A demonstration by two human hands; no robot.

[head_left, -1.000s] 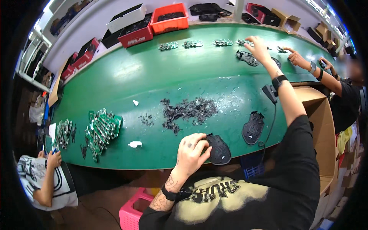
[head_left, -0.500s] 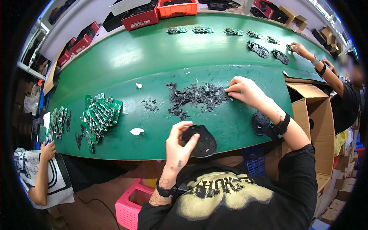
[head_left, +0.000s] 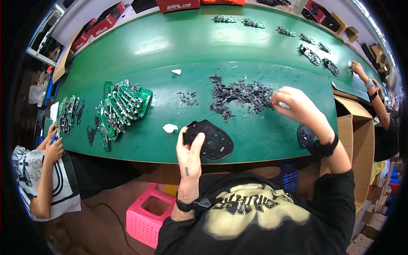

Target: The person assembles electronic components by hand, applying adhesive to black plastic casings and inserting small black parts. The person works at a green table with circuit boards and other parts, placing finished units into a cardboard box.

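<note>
My left hand (head_left: 189, 155) grips a black mouse bottom shell (head_left: 217, 142) by its left side, thumb across its face. The shell is tilted over the table's near edge, and its holes and ridges show. My right hand (head_left: 295, 106) is at the right end of a loose pile of small black pieces (head_left: 242, 97), its fingers bent together in a pinch. Whatever is between those fingertips is hidden. Near my right wrist another black shell part (head_left: 306, 135) lies on the green table, partly covered by the wrist strap.
Stacked green circuit boards (head_left: 123, 106) stand left on the table. White caps (head_left: 170, 128) lie nearby. Circuit boards (head_left: 253, 23) line the far side. Co-workers' hands (head_left: 53, 148) work at left and far right. An open cardboard box (head_left: 357, 140) and pink stool (head_left: 148, 216) flank me.
The view has shifted, so the table sits further right and higher. My left hand has moved left with the shell and turned its face more into view. My right hand stays by the pile.
</note>
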